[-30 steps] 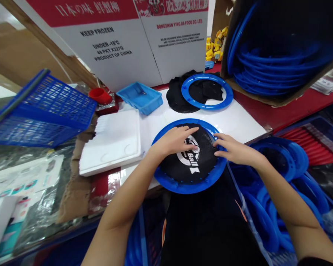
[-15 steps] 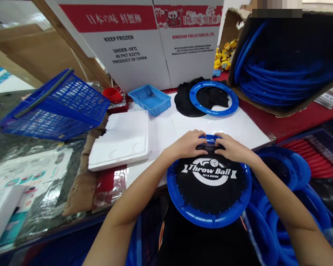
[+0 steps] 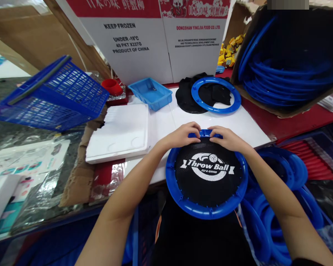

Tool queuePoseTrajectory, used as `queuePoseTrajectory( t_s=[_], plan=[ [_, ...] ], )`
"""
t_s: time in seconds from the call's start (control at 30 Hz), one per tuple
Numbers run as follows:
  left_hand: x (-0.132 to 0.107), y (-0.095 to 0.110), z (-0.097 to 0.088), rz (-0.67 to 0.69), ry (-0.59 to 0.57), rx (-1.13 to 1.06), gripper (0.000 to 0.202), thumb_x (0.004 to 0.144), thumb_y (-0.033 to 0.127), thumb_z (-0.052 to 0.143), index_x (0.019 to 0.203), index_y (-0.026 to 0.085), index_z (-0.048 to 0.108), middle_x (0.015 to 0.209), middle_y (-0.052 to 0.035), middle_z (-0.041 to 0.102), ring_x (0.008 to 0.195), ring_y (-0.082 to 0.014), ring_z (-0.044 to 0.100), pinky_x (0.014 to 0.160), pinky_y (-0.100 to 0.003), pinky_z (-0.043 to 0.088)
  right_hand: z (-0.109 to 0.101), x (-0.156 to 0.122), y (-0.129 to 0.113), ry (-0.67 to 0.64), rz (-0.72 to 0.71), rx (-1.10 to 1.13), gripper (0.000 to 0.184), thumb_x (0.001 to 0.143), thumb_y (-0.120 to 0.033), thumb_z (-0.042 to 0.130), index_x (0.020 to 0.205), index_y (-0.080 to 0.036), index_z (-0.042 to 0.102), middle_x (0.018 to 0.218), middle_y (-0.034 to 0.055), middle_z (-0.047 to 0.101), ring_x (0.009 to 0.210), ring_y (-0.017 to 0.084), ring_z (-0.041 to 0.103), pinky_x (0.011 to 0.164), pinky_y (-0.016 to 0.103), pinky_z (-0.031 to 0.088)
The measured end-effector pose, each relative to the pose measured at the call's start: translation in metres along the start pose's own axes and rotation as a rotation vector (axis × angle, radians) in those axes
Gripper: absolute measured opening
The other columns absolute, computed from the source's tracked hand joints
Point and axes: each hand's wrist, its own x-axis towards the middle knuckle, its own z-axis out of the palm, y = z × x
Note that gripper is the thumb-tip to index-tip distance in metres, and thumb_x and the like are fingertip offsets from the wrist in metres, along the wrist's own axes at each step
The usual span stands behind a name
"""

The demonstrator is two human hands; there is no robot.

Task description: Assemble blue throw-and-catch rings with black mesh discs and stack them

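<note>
White tabletop bears tray and ring beyond the disc gripped by left fingers and right fingers.

Mesh disc in front, loose ring on cloth behind, tray left of cloth, stacked rings in carton at right

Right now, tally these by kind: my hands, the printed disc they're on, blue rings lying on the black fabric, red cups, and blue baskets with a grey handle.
Hands: 2, left hand and right hand
Printed disc: 1
Loose blue ring: 1
Red cup: 1
Grey-handled basket: 1
Total: 6
</note>
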Motion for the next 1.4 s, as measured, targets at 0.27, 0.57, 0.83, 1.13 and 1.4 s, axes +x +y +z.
queuePoseTrajectory(
  t_s=[0.27, 0.57, 0.83, 1.13, 1.4],
  plan=[
    [0.004, -0.004, 0.004, -0.055, 0.112, 0.160, 0.017, 0.102, 0.032, 0.066, 0.094, 0.019, 0.073, 0.099, -0.0057, 0.072, 0.094, -0.0219, 0.067, 0.093, -0.038, 0.051, 0.007, -0.006, 0.019, 0.192, 0.068, 0.062, 0.017, 0.100, -0.039, 0.065, 0.092, -0.025, 0.069, 0.136, 0.0114, 0.076, 0.127, 0.033, 0.071, 0.113, 0.053, 0.050],
    [0.009, -0.013, 0.007, -0.154, 0.158, -0.020, 0.015, 0.097, 0.026, 0.065, 0.096, 0.019, 0.078, 0.097, -0.0042, 0.080, 0.091, -0.0194, 0.071, 0.087, -0.033, 0.052, -0.001, 0.011, 0.033, 0.154, 0.112, 0.126, 0.020, 0.096, -0.044, 0.070, 0.092, -0.024, 0.073, 0.117, 0.0095, 0.081, 0.108, 0.032, 0.073, 0.096, 0.049, 0.055],
    [0.014, -0.027, 0.008, -0.237, 0.153, -0.128, 0.020, 0.090, 0.033, 0.070, 0.094, 0.017, 0.083, 0.094, -0.0072, 0.082, 0.088, -0.0204, 0.072, 0.085, -0.034, 0.054, -0.005, 0.021, 0.054, 0.086, 0.123, 0.300, 0.028, 0.085, -0.050, 0.083, 0.086, -0.023, 0.076, 0.113, 0.0070, 0.080, 0.105, 0.030, 0.069, 0.098, 0.044, 0.051],
    [0.015, -0.036, 0.012, -0.290, 0.192, -0.289, 0.027, 0.082, 0.037, 0.080, 0.095, 0.015, 0.085, 0.091, -0.0085, 0.082, 0.085, -0.0206, 0.073, 0.087, -0.037, 0.057, -0.016, 0.021, 0.062, -0.072, 0.174, 0.454, 0.033, 0.086, -0.056, 0.084, 0.092, -0.024, 0.080, 0.116, 0.0055, 0.080, 0.109, 0.028, 0.070, 0.102, 0.042, 0.052],
    [0.016, -0.042, 0.012, -0.330, 0.176, -0.376, 0.025, 0.077, 0.036, 0.084, 0.091, 0.015, 0.084, 0.087, -0.0077, 0.081, 0.083, -0.0208, 0.073, 0.085, -0.037, 0.058, -0.009, 0.031, 0.068, 0.055, 0.165, 0.277, 0.031, 0.081, -0.054, 0.086, 0.087, -0.023, 0.081, 0.091, 0.0040, 0.079, 0.090, 0.027, 0.068, 0.090, 0.043, 0.052]
  ],
)
